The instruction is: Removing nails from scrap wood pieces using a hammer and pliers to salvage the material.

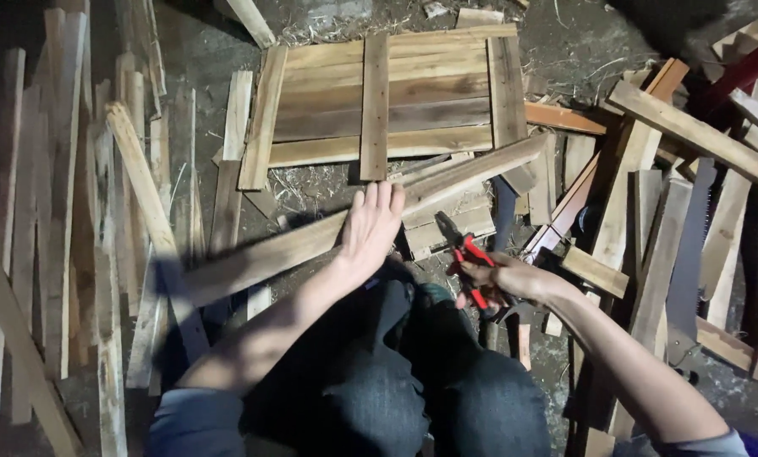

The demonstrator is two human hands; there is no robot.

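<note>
Knees in dark jeans (413, 372) closest, then the slatted panel (387, 101) looks already assembled ahead, long plank (311, 241) lies loose under my flat, unclenched left hand (370, 224), nothing fastened yet, right hand (506, 279) clenching red-handled pliers (468, 254).

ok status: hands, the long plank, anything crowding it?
Left hand flat on long plank, pinning it. Right hand gripping red-handled pliers, jaws near the plank's edge. Plank lies diagonal over short offcuts; slatted panel just beyond.
</note>
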